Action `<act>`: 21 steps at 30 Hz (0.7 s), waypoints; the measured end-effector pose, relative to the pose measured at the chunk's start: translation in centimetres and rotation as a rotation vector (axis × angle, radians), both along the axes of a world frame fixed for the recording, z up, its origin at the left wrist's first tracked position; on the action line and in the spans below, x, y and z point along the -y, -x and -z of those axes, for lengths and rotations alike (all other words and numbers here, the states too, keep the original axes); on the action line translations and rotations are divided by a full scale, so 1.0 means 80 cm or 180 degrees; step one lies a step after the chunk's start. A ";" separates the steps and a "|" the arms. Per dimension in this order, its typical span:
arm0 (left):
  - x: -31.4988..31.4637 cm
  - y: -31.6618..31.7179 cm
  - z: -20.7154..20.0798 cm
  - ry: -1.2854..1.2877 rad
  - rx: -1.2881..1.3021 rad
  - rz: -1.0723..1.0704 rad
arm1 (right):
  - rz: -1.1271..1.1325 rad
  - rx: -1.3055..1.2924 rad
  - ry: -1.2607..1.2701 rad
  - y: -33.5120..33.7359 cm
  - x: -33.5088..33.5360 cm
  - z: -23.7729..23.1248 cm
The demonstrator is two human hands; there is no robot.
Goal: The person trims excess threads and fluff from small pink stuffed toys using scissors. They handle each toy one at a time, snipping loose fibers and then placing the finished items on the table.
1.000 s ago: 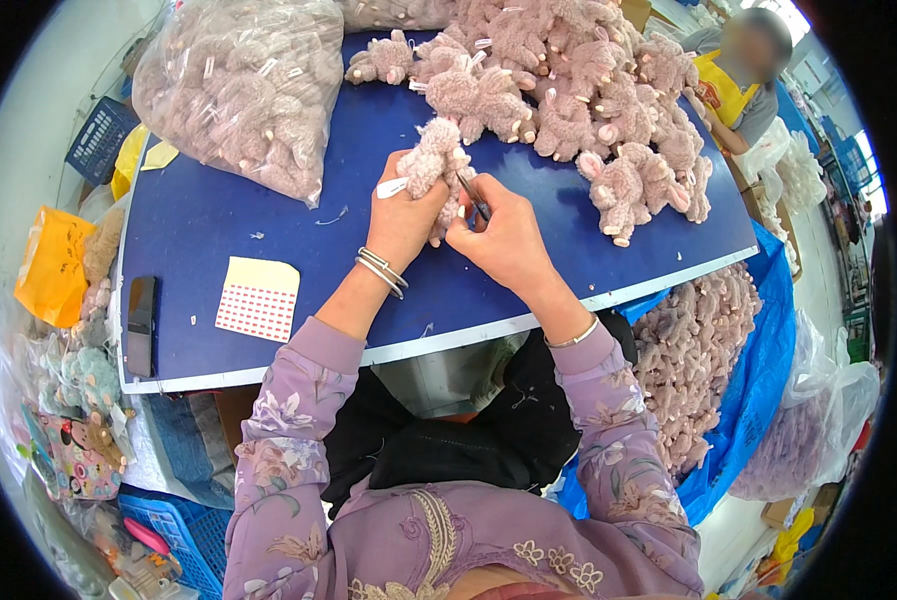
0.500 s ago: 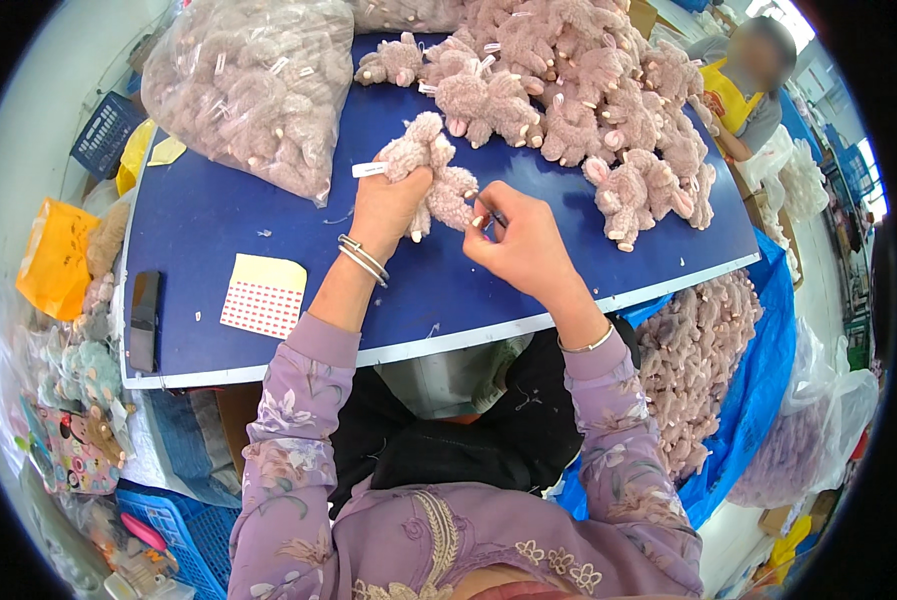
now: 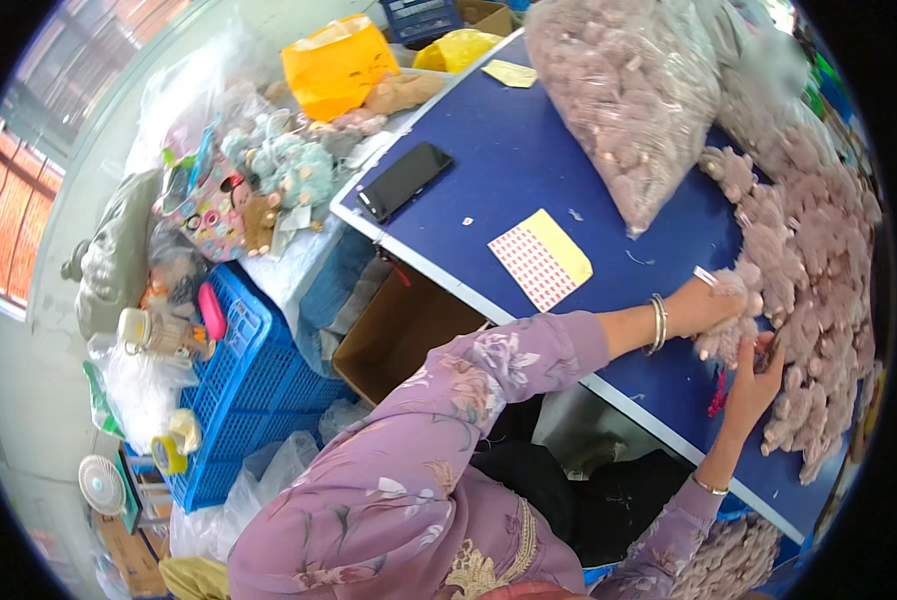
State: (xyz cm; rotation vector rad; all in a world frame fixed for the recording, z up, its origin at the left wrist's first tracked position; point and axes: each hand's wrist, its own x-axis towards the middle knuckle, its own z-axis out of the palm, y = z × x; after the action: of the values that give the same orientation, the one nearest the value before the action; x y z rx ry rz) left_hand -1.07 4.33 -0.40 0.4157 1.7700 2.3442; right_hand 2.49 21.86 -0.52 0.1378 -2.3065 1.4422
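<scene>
My left hand [image 3: 703,307] is closed round a small pinkish-grey plush toy [image 3: 738,290] with a white tag, held just above the blue table. Close to the toy's lower side, my right hand [image 3: 751,388] has its fingers bent round a small dark tool [image 3: 765,345], mostly hidden by them, so its kind is unclear. Beside that hand a bright pink strand [image 3: 718,392] shows against the table. A heap of similar plush toys [image 3: 818,270] lies just beyond both hands to the right.
A large clear bag of plush toys [image 3: 628,110] stands at the back. A sheet of red-and-white stickers [image 3: 538,262] and a black phone [image 3: 408,180] lie on the blue table [image 3: 468,235]. Left of the table are a blue crate [image 3: 238,380] and an open cardboard box [image 3: 403,330].
The view has swung left, so the table and my hands now appear further right. My left hand still holds the plush toy; my right hand stays close to it with the dark tool.
</scene>
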 end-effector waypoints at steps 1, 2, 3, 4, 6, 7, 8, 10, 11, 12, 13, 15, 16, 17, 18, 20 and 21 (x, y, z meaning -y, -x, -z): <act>-0.006 0.006 0.016 -0.0247 -0.0278 -0.0185 | -0.0105 0.0032 -0.0016 -0.001 0.007 -0.003; -0.011 0.011 0.031 -0.0483 -0.0560 -0.0355 | -0.0195 0.0066 -0.0030 -0.001 0.015 -0.004; -0.014 0.012 0.032 -0.0302 -0.0685 -0.0508 | -0.0185 -0.0037 -0.0156 0.000 0.018 -0.002; -0.016 0.012 0.035 -0.0118 -0.0803 -0.0652 | -0.0165 -0.0138 -0.0279 0.002 0.018 0.002; -0.011 0.011 0.031 0.0224 -0.0755 -0.0745 | -0.0128 -0.0176 -0.0422 0.002 0.018 0.004; -0.007 0.007 0.021 0.0379 -0.0590 -0.0695 | -0.0112 -0.0113 -0.0444 0.002 0.016 0.003; -0.004 0.005 0.015 0.0533 -0.0423 -0.0639 | -0.0092 -0.0046 -0.0466 0.000 0.014 0.002; 0.004 0.024 0.028 0.0513 -0.0403 -0.0969 | -0.0271 -0.0021 -0.0454 -0.004 0.019 -0.002; 0.009 0.039 0.038 0.0317 -0.0412 -0.1151 | -0.0339 -0.0094 -0.0526 -0.003 0.017 0.002; 0.014 0.044 0.034 0.0118 -0.0421 -0.1279 | -0.0354 -0.0159 -0.0596 -0.003 0.017 0.002; 0.018 0.045 0.030 0.0251 -0.0366 -0.1300 | -0.0418 -0.0289 -0.0630 -0.006 0.020 0.005; 0.021 0.048 0.029 0.0093 -0.0277 -0.1250 | -0.0556 -0.0160 -0.0656 -0.011 0.024 0.001; 0.023 0.048 0.030 0.0013 -0.0233 -0.1227 | -0.0628 -0.0095 -0.0671 -0.013 0.025 -0.001; 0.023 0.051 0.032 -0.0080 -0.0264 -0.1227 | -0.0688 -0.0127 -0.0670 -0.014 0.027 -0.002; 0.023 0.053 0.032 -0.0174 -0.0297 -0.1221 | -0.0742 -0.0161 -0.0671 -0.014 0.028 -0.002; 0.024 0.056 0.034 -0.0230 -0.0326 -0.1273 | -0.0827 -0.0226 -0.0631 -0.014 0.029 -0.003; 0.025 0.054 0.032 -0.0191 -0.0317 -0.1316 | -0.0843 -0.0251 -0.0590 -0.014 0.029 -0.003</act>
State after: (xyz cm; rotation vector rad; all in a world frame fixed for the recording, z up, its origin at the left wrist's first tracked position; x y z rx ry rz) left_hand -5.36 2.34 -2.96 0.1891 1.9960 2.6978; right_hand 3.59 19.58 -0.30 0.5630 -2.4231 1.3105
